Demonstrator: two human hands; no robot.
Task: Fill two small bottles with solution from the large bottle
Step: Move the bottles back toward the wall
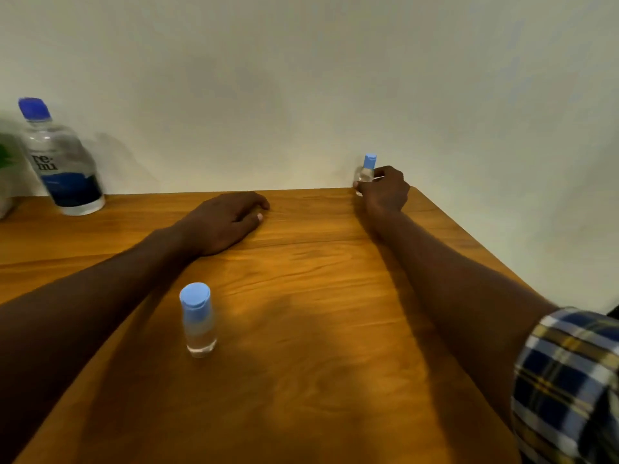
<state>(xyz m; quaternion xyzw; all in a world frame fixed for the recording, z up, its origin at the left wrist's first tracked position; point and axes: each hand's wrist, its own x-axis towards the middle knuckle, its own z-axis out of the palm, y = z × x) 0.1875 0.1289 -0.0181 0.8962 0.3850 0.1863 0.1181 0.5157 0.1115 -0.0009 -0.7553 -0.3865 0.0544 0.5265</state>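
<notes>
A large clear bottle (pixel 62 162) with a blue cap and a blue label stands at the table's far left edge, capped. One small clear bottle (pixel 198 319) with a light blue cap stands upright near the middle front of the table, beside my left forearm. A second small bottle (pixel 366 170) with a light blue cap stands at the far edge by the wall, and my right hand (pixel 385 189) grips its body. My left hand (pixel 224 219) rests palm down on the wood, fingers relaxed, holding nothing.
The wooden table (pixel 318 329) meets a plain white wall at the back, and its right edge runs diagonally toward me. A green plant (pixel 6 155) shows at the far left behind the large bottle. A plaid sleeve (pixel 569 380) covers my right upper arm.
</notes>
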